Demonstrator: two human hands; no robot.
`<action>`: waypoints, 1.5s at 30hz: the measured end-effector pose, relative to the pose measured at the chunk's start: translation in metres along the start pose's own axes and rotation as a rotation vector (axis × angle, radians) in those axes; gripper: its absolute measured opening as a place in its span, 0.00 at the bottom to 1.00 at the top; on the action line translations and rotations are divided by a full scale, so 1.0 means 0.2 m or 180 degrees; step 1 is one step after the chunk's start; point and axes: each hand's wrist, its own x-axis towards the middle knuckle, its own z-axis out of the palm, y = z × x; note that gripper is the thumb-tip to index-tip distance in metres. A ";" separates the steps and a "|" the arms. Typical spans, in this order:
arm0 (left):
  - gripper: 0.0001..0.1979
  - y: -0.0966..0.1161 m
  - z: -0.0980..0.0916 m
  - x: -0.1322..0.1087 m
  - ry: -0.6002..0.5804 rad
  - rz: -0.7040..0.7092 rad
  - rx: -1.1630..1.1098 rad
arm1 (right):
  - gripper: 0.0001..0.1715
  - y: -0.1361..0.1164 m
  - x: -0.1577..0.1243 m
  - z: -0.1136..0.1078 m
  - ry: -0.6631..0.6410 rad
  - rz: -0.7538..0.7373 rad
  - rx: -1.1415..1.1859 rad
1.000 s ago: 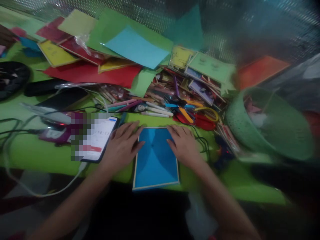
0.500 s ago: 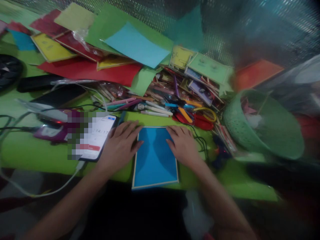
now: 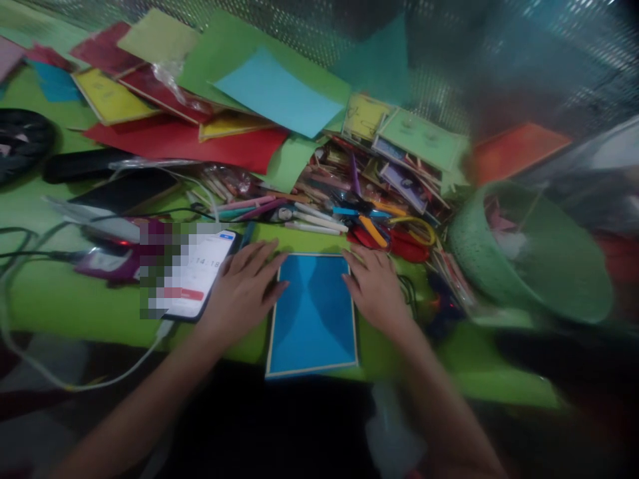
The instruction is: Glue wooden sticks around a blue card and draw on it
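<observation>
On my feed, the left hand [image 3: 244, 289] and right hand [image 3: 375, 291] flank the blue panel [image 3: 312, 319] left and right, fingers [image 3: 272, 268] loosely spread, on the green bench [image 3: 74, 307].

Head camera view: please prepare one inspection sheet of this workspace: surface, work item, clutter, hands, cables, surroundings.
Surface: green tabletop, crowded towards the back.
Work item: blue panel, pale-edged, lying flat.
Clutter: coloured sheets, white pens, orange-handled tool, phone.
Hands: left hand at panel's left edge; right hand at its right edge; fingers spread.
Cables: white cable at phone's lower end; black cables beside right hand.
Surroundings: green basket on the right; mesh-like backdrop, blurred.
</observation>
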 end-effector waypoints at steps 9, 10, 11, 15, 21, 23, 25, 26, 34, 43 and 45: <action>0.23 0.01 -0.02 0.01 -0.0045 0.0009 0.0081 | 0.28 0.00 0.00 0.02 -0.0020 -0.0069 -0.0141; 0.22 0.02 -0.02 0.01 -0.0060 -0.0008 0.0053 | 0.28 0.00 0.00 0.02 -0.0023 -0.0070 -0.0165; 0.23 0.02 -0.03 0.01 -0.0072 -0.0032 0.0021 | 0.28 -0.01 0.00 0.02 -0.0015 -0.0072 -0.0178; 0.23 0.02 -0.03 0.02 -0.0053 -0.0230 -0.0076 | 0.29 -0.01 0.00 0.03 0.0064 -0.0113 -0.0140; 0.21 0.02 -0.03 0.02 -0.0088 -0.0247 -0.0047 | 0.31 -0.06 0.00 0.04 -0.0094 -0.0254 -0.0116; 0.21 0.02 -0.03 0.01 -0.0065 -0.0208 -0.0018 | 0.31 -0.08 0.00 0.04 -0.0136 -0.0299 -0.0091; 0.21 0.02 -0.03 0.01 -0.0051 -0.0192 -0.0007 | 0.32 -0.09 0.01 0.05 -0.0195 -0.0329 -0.0057; 0.21 0.02 -0.03 0.01 -0.0053 -0.0185 -0.0010 | 0.32 -0.09 0.01 0.05 -0.0221 -0.0336 -0.0046; 0.20 0.02 -0.03 0.01 -0.0064 -0.0112 0.0040 | 0.33 -0.10 0.01 0.06 -0.0184 -0.0264 -0.0064; 0.22 -0.01 -0.03 0.00 0.0145 -0.0277 -0.0061 | 0.31 0.00 -0.01 -0.02 0.0438 -0.0006 0.0210; 0.21 -0.01 -0.03 0.00 0.0093 -0.0238 -0.0074 | 0.28 0.03 -0.02 -0.05 0.0600 0.0122 0.0292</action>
